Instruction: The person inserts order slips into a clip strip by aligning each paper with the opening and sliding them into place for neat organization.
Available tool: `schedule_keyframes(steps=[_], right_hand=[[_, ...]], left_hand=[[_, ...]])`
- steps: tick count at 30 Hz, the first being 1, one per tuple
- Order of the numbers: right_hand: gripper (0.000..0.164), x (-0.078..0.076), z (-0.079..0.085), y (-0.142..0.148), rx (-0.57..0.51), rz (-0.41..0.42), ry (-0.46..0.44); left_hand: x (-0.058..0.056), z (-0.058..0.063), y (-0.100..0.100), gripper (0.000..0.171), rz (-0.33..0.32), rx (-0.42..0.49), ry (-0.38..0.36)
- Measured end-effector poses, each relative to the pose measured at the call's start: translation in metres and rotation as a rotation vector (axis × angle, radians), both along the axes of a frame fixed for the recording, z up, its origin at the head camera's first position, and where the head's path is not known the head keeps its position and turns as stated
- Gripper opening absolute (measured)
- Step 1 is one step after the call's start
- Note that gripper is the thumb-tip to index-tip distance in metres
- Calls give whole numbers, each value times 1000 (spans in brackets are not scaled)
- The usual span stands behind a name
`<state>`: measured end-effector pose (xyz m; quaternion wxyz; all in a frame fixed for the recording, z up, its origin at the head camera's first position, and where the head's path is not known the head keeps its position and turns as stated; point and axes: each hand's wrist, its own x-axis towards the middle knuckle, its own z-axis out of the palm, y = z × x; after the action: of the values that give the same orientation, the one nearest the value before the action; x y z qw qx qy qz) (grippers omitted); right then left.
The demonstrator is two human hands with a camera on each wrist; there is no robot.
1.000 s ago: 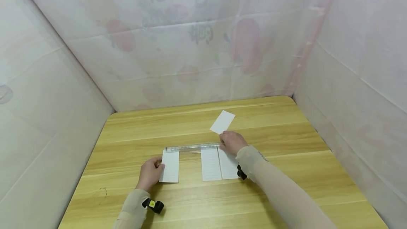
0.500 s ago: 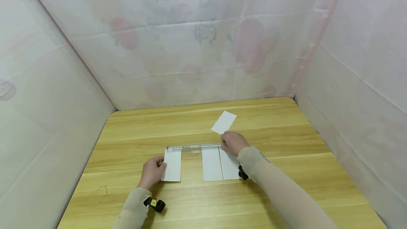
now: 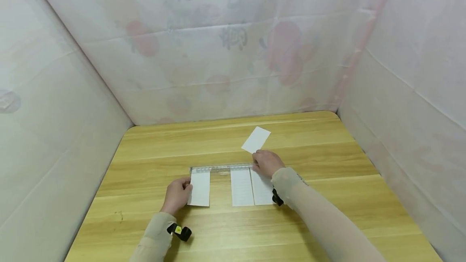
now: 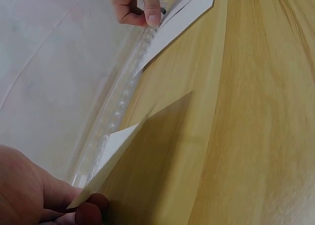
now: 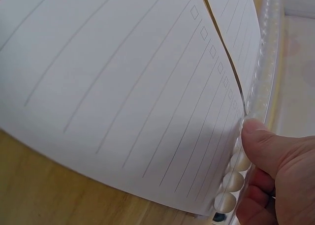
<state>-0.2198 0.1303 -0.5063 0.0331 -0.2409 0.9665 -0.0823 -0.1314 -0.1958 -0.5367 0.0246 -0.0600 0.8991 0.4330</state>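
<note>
A clear plastic strip [image 3: 220,168] with a row of round bumps lies crosswise on the table. My right hand [image 3: 268,163] pinches its right end, thumb on top in the right wrist view. Two lined white cards, a left one [image 3: 242,187] and a right one [image 3: 261,189], lie side by side with their top edges at the strip. Small printed boxes show on the nearer lined card [image 5: 113,87]. My left hand [image 3: 176,194] pinches the left edge of another white card [image 3: 200,189]. In the left wrist view this card [image 4: 116,145] is tilted up, its far corner over the strip.
One more white card [image 3: 256,139] lies askew behind my right hand. The wood-grain table [image 3: 218,233] has rounded back corners. Pale fabric walls [image 3: 218,72] enclose it at the back and both sides. A black camera is strapped to each wrist.
My left hand and its card have shifted slightly to the right and away from me along the strip. The right hand keeps its hold on the strip.
</note>
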Motion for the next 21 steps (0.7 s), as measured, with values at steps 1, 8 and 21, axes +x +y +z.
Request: schedule_keyframes(steps=[1,8,21], right_hand=[[19,0,0,0,-1,-1,1],[21,-2,-5,1,-16,7,8],[20,-1,-4,2,-26,19,22]], left_hand=[[0,1,1,28,-1,2,1],[1,-1,3,29,-9,18,-20],[1,0,8,29,-2,15,4]])
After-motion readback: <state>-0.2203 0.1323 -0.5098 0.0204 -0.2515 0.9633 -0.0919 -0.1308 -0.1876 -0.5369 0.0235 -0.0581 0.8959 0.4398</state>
